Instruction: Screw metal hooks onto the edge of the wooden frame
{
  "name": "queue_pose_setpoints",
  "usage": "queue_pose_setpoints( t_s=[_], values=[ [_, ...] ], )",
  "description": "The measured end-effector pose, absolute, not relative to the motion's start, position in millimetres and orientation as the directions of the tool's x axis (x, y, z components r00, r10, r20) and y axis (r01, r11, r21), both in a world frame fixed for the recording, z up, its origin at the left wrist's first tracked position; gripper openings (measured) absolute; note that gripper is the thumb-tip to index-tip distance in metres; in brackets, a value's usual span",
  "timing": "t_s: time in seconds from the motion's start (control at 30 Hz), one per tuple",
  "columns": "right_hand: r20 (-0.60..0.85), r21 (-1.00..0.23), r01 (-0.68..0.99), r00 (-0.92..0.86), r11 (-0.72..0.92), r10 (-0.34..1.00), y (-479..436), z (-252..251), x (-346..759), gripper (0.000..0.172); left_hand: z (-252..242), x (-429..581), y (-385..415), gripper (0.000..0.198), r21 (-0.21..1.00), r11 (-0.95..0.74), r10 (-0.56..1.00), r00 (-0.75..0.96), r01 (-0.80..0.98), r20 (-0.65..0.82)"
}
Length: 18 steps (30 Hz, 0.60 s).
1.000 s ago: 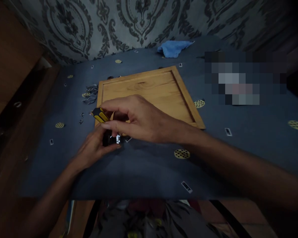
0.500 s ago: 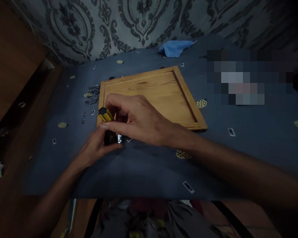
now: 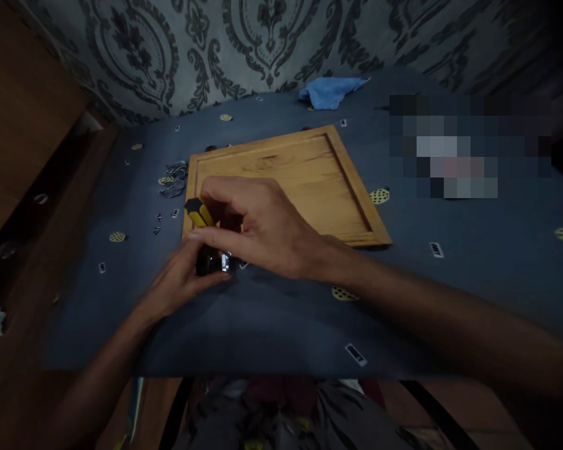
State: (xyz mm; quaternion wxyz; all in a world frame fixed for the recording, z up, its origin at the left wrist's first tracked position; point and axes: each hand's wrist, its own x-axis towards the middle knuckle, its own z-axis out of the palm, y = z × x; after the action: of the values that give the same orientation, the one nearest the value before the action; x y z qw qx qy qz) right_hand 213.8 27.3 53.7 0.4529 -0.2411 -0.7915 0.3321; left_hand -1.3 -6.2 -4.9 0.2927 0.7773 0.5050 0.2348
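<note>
My right hand [image 3: 267, 228] is closed around the yellow-and-black handle of a screwdriver [image 3: 199, 212], which leans at the near left corner of a wooden panel [image 3: 286, 172]. The panel has a raised rim and lies on the table. Just below, my left hand [image 3: 182, 272] curves round a dark piece with a shiny metal part [image 3: 218, 261] beside the panel's near edge. My hands partly cover that piece, so its kind is unclear. The screwdriver's tip is hidden behind my fingers.
Several thin metal pieces [image 3: 174, 179] lie left of the panel, with small screws [image 3: 157, 224] nearer. A blue cloth [image 3: 332, 92] rests at the back by the patterned curtain [image 3: 267, 44]. A blurred-out patch covers the right side. Dark patterned cloth [image 3: 403, 300] covers the table.
The screwdriver handle has turned slightly and tilted a little leftward in my right hand. My left hand stays in place round the dark piece; the panel has not moved.
</note>
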Motion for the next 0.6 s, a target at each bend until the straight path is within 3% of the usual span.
queue_pose_setpoints(
  t_s=[0.13, 0.23, 0.43, 0.6],
  values=[
    [0.545, -0.769, 0.104, -0.409, 0.630, 0.732, 27.4, 55.8, 215.6, 0.028, 1.7, 1.8, -6.6, 0.046, 0.686, -0.313, 0.920, 0.389, 0.656, 0.048],
    [0.585, -0.721, 0.115, -0.427, 0.683, 0.690, 28.6, 57.1, 217.8, 0.031, 2.6, 1.8, -6.5, 0.038, 0.682, -0.326, 0.913, 0.405, 0.655, 0.047],
    [0.594, -0.651, 0.224, -0.443, 0.725, 0.671, 30.2, 54.0, 217.3, 0.032, 0.5, 0.9, -6.1, 0.040, 0.677, -0.350, 0.908, 0.413, 0.647, 0.074],
    [0.626, -0.638, 0.178, -0.447, 0.750, 0.639, 31.6, 50.8, 217.2, 0.033, 0.7, 0.7, -6.8, 0.039, 0.671, -0.336, 0.911, 0.409, 0.662, 0.053]
  ],
)
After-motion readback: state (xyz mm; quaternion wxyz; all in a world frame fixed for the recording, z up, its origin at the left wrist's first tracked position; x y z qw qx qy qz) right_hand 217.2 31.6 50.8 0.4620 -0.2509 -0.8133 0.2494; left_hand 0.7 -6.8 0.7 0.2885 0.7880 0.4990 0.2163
